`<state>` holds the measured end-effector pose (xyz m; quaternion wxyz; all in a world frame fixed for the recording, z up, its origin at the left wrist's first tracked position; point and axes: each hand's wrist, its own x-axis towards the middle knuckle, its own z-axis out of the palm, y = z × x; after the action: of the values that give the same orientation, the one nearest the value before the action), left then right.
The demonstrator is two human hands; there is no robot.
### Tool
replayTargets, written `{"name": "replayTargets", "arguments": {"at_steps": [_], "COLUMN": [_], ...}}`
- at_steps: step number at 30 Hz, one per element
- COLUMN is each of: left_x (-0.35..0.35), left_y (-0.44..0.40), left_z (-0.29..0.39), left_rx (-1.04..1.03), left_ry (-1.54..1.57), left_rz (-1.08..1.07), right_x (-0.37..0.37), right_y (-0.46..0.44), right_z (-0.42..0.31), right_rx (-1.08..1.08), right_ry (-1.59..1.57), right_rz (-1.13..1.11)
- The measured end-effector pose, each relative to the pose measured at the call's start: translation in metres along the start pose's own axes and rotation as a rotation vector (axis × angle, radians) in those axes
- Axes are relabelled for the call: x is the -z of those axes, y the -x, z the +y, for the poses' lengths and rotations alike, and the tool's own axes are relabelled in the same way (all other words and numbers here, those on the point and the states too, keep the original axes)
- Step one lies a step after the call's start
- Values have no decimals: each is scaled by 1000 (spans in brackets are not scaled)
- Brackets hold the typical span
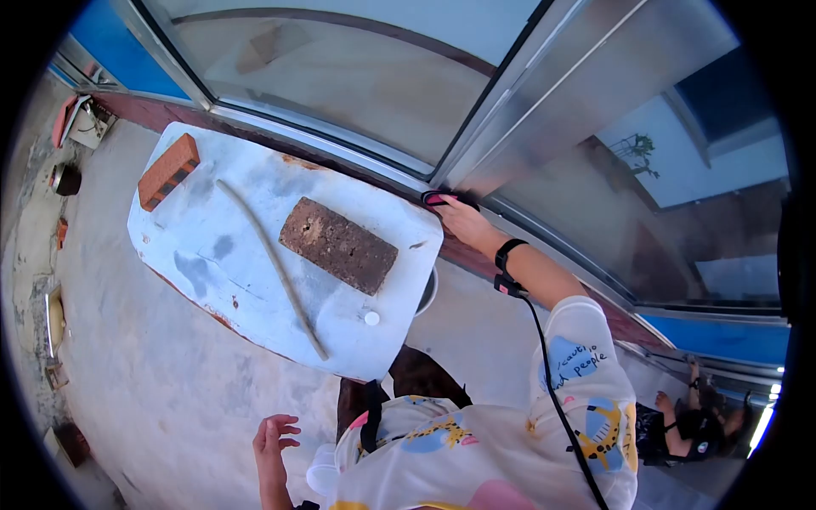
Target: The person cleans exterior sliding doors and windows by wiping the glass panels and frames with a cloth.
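My right hand (pixel 460 217) reaches to the window ledge beyond the table's right corner, its fingers closed on a small dark and pink object (pixel 437 199). Low in the view, my left hand (pixel 276 433) hangs in front of the table with its fingers apart and nothing in it. On the worn white table (pixel 204 255) lie a dark rough brick (pixel 338 245), a long thin stick (pixel 270 255) and a small white round cap (pixel 371 318). A red brick (pixel 169 172) rests at the table's far left end.
Metal-framed windows (pixel 331 136) run along the table's far side. A pale bucket (pixel 428 291) stands partly under the right edge. A dark pot (pixel 65 178) is on the floor at the far left. Another person (pixel 693 429) is at the lower right.
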<state>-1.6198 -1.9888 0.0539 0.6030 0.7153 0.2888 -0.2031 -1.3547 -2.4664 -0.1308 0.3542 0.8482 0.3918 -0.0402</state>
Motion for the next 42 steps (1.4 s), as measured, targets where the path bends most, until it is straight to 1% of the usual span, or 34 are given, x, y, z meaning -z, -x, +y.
{"name": "replayTargets", "arguments": {"at_steps": [1, 3, 4, 5, 7, 8, 10, 11, 13, 14, 15, 17, 18, 19, 21, 23, 25, 27, 29, 31, 32, 35, 36, 37, 38, 39, 40, 41, 42], "left_x": [-1, 0, 1, -1, -1, 3, 7, 8, 10, 8, 7, 7, 4, -2, -10, -20, -29, -32, -36, -42, -46, -56, -60, -64, -68, -69, -68, -69, -70], "left_y": [-1, -3, -3, -3, -1, -1, -5, -6, -8, -12, -14, -18, -22, -26, -30, -32, -29, -28, -28, -25, -25, -26, -28, -29, -30, -31, -34, -35, -35], "left_z": [1, -1, -1, 0, 4, 3, 1, 4, 11, 13, 14, 17, 20, 21, 22, 22, 23, 19, 14, 19, 20, 25, 27, 30, 33, 33, 31, 29, 30], "left_rx": [-25, -29, -26, -24, -40, -44, -45, -53, -69, -74, -90, -104, -95, -87, -80, -83, -35, -33, -30, -24, -26, -19, -17, -15, -12, -10, -10, -10, 7], "left_ry": [4, 9, 15, 16, -19, -23, -6, -9, -21, -28, -32, -56, -50, -41, -55, -66, -91, -112, -150, -190, -183, -183, -177, -184, -187, -188, -182, -175, -165], "left_rz": [-5, -7, -5, -8, -14, -15, -45, -52, -62, -83, -89, -104, -116, -128, -162, -193, -183, -200, -132, -127, -127, -144, -158, -153, -164, -175, -188, -175, -190], "right_x": [-5, -18, -23, -22, -17, -18, -18, -14, -6, -6, -7, -10, -72, -69, -57, -58, -55, -30, -64, -95, -96, -94, -112, -127, -130, -138, -144, -158, -162], "right_y": [11, 36, 51, 64, 86, 97, 116, 123, 137, 144, 155, 167, 178, 182, 165, 126, 82, 47, 5, -25, -21, -12, 2, 18, 49, 84, 117, 148, 179], "right_z": [1, 1, 1, 2, 0, -5, -11, -17, -32, -39, -45, -63, -99, -108, -128, -130, -117, -87, -91, -99, -94, -87, -93, -100, -97, -102, -104, -116, -112], "right_rx": [-9, -33, -35, -33, -24, -29, -66, -77, -555, -817, -840, -1447, -1546, -1564, -1963, -2004, -1810, -1684, -1808, -1999, -2007, -2519, -2591, -2663, -2782, -2714, -2730, -2625, -2703], "right_ry": [2, -99, -60, -60, -148, -148, -233, -231, -600, -835, -836, -1365, -1900, -1897, -2687, -2950, -3199, -3270, -3123, -3277, -3278, -2950, -2807, -2648, -2589, -2630, -2520, -2392, -2369], "right_rz": [-7, 45, 93, 89, -3, -2, -96, -98, -268, -212, -228, -74, 233, 240, 668, 993, 1241, 1328, 1479, 1383, 1389, 1271, 1179, 1279, 1252, 1392, 1347, 1296, 1282]}}
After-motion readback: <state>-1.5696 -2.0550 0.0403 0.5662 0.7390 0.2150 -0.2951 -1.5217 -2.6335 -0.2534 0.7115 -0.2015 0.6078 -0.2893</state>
